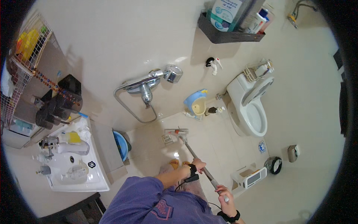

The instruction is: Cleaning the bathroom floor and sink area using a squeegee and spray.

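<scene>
Over tiled floor (149, 147), hands (199, 165) (225, 195) gripping grey pole (209, 177)

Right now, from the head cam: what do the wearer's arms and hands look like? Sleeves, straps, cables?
Left hand: ungloved; black wrist strap, dark oblong block beside it, thin dark cable nearby. Left sleeve: purple, short, forearm uncovered. Right hand: ungloved, black wristband. Can't make out the right sleeve's edge.

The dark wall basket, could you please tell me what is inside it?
Inside the dark wall basket, I see a white-and-teal container, a blue-capped white bottle and others; its front hides their bottoms.
</scene>
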The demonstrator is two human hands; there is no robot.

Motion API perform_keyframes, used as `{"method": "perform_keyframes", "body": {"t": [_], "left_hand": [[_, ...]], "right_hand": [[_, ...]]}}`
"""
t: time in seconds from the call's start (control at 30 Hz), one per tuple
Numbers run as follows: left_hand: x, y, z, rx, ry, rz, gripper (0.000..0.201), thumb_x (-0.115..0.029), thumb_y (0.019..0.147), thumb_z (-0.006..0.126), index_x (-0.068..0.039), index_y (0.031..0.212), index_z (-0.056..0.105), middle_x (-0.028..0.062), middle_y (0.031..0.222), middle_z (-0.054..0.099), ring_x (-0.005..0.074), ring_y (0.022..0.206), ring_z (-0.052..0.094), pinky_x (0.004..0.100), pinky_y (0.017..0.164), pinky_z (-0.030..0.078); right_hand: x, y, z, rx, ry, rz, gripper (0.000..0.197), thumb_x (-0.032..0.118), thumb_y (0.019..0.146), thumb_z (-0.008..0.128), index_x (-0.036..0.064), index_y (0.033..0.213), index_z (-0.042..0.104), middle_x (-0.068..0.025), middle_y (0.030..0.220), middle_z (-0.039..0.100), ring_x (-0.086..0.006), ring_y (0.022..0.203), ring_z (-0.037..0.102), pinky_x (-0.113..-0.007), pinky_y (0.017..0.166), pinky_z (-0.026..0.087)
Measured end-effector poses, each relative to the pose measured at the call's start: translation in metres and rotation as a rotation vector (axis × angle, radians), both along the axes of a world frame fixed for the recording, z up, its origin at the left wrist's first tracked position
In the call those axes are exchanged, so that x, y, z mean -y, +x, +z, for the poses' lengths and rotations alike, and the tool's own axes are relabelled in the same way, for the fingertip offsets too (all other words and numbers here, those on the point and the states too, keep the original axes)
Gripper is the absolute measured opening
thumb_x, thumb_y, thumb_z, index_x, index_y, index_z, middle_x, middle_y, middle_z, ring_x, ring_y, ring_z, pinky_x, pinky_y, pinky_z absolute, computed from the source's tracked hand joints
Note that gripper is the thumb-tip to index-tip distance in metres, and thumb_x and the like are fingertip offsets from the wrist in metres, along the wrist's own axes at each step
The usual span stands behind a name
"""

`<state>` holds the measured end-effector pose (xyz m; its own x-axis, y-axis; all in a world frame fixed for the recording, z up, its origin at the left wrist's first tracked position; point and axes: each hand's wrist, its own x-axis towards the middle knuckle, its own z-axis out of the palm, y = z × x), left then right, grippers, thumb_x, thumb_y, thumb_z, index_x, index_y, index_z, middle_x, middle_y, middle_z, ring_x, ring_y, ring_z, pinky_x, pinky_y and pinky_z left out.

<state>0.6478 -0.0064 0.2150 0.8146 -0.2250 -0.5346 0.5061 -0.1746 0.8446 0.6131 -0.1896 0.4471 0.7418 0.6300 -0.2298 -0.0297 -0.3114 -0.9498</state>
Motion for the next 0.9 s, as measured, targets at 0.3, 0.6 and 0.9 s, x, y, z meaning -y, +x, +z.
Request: {"method": "perform_keyframes", "body": {"t": [0.3, 0.6, 0.9], "left_hand": [[-0.015, 0.017, -0.049, -0.093, -0.052, 0.575, 0.041, -0.014, 0.084, 0.047, -0.003, 0.122, 0.033, 0.0105, 0.075, 0.058, 0.0211, 0.062, 0.057, 0.0320, 0.061, 0.050], [-0.052, -0.090, 0.049, 0.478, 0.136, 0.677, 0.038, -0.002, 0.082, 0.055, -0.003, 0.118, 0.042, 0.0102, 0.120, 0.044, 0.0222, 0.113, 0.041, 0.0327, 0.095, 0.034], [-0.042, -0.107, 0.063, 0.513, 0.178, 1.006, 0.008, -0.003, 0.084, 0.054, 0.002, 0.080, 0.057, 0.0115, 0.088, 0.061, 0.0178, 0.081, 0.058, 0.0293, 0.078, 0.045]], "right_hand": [[-0.057, 0.010, -0.067, 0.146, 0.042, 0.081, 0.018, -0.003, 0.076, 0.050, 0.0067, 0.087, 0.040, -0.0146, 0.108, 0.048, -0.0342, 0.117, 0.039, -0.046, 0.099, 0.028], [-0.124, 0.047, -0.124, -0.379, 0.085, 0.168, 0.031, 0.016, 0.087, 0.053, 0.0011, 0.113, 0.046, -0.0137, 0.109, 0.054, -0.0237, 0.101, 0.052, -0.032, 0.085, 0.042], [-0.176, 0.133, -0.449, -0.380, -0.429, 0.587, 0.042, 0.037, 0.082, 0.054, -0.0034, 0.092, 0.053, -0.0126, 0.080, 0.060, -0.0233, 0.070, 0.058, -0.033, 0.056, 0.048]]}}
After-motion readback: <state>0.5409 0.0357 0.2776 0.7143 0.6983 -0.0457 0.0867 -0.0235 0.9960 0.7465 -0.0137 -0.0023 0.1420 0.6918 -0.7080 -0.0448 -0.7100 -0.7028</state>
